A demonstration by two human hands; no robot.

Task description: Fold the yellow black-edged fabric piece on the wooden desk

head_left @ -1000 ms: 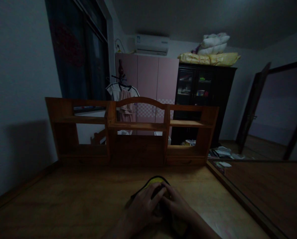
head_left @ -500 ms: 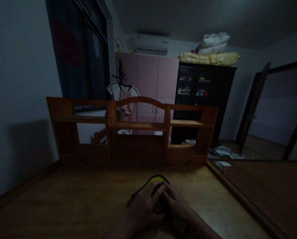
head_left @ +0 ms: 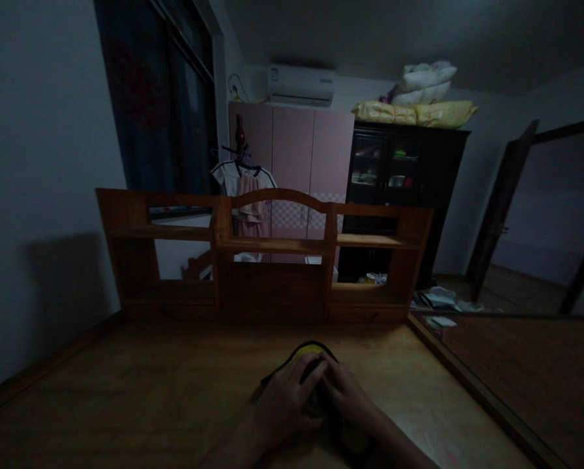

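A yellow thing with a dark rim (head_left: 307, 350), maybe a cloth or pad, lies on the wooden desk (head_left: 140, 397) near its middle. Both hands rest on top of it and hide most of it. My left hand (head_left: 285, 404) lies over its left side with fingers curved down onto it. My right hand (head_left: 345, 394) covers its right side, fingers bent and touching those of the left hand. The light is dim, so the grip is hard to make out.
A wooden shelf unit (head_left: 267, 254) stands along the desk's back edge. A wall borders the desk on the left. Beyond are a pink wardrobe (head_left: 292, 163), a dark cabinet (head_left: 394, 189) with bedding on top, hanging clothes (head_left: 246, 195) and an open door (head_left: 497, 208).
Both hands stay on the yellow thing, with only a small shift of the fingers. The view has drifted slightly.
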